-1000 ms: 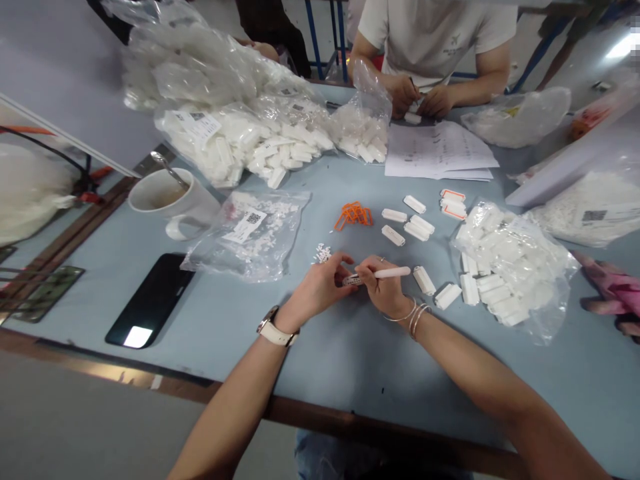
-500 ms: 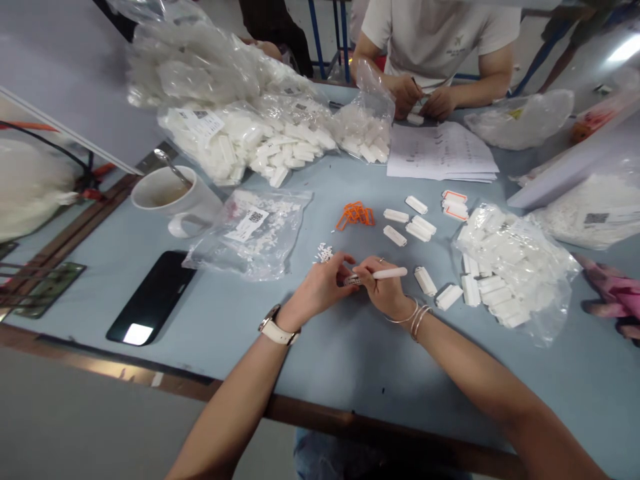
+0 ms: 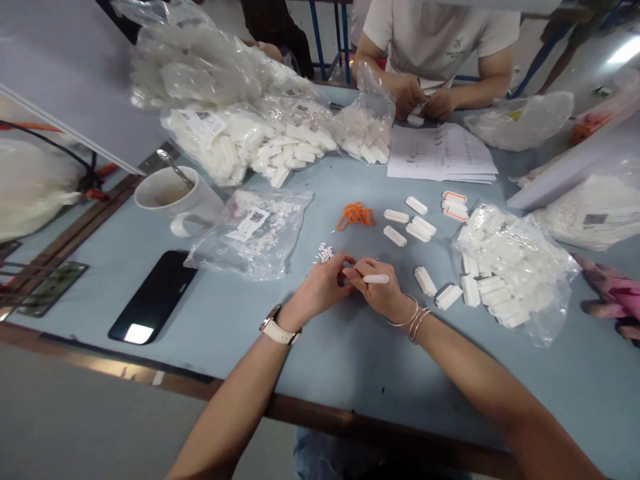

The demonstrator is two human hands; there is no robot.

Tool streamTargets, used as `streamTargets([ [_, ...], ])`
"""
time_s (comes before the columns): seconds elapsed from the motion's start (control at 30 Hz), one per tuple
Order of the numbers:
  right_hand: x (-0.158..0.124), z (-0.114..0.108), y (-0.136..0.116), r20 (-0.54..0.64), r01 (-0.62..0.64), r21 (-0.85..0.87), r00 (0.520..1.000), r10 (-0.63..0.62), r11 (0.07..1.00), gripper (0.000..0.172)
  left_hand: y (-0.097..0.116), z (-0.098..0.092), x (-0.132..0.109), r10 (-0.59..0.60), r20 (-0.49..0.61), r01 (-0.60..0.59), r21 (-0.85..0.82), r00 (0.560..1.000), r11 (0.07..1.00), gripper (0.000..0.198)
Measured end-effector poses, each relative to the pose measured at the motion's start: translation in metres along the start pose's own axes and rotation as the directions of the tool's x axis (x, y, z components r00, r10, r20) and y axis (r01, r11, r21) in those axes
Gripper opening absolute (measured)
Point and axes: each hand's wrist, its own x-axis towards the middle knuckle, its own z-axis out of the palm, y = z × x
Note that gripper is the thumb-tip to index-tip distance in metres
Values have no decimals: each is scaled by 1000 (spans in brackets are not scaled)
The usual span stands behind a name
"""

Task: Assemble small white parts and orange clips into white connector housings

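My left hand [image 3: 325, 285], with a watch on its wrist, is closed around a small white plastic part that the fingers now mostly hide. My right hand [image 3: 384, 297] grips a white pen-like tool [image 3: 376, 279], its back end sticking out to the right and its tip hidden between the hands. Both hands meet just above the table, fingertips touching or nearly so. Just beyond my left hand lies a little pile of tiny white pieces [image 3: 324, 252]. Orange rectangular frames [image 3: 356, 215] are heaped farther back. Several white plastic housings [image 3: 395, 235] lie to the right of them.
An open bag of white housings [image 3: 520, 267] lies at right. To the left are a clear bag [image 3: 255, 233], a mug with a spoon [image 3: 193, 213] and a phone [image 3: 153, 297]. Large bags [image 3: 240, 140] and papers [image 3: 440, 153] line the back, where a co-worker [image 3: 440, 47] sits.
The pen-like tool has shifted left and points deeper between my hands, so less of it shows. My right fingers have closed in toward the left ones, covering the white part.
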Motion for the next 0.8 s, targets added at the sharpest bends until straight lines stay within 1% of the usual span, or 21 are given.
streamTargets([
  [0.1,-1,0,1,-58,-42,78,997,46,996,52,0,0,0,-3,-1,3,-25,1000,1000,31],
  [0.23,-4,2,5,-149,-154,254,969,196,955,50,-4,1,0,15,19,-14,-85,1000,996,32],
  [0.3,-5,3,7,-161,-194,324,953,256,926,51,-7,2,0,13,23,-11,-103,1000,995,33],
  [0.4,-6,5,8,-152,-200,369,950,272,908,50,-9,3,0,9,24,-6,-115,1000,993,34],
  [0.6,-6,4,8,-156,-176,326,959,236,929,49,-10,4,-1,13,20,-11,-107,1000,994,34],
  [0.8,-5,2,6,-151,-134,175,975,162,975,51,-8,2,0,3,25,0,-110,1000,994,33],
])
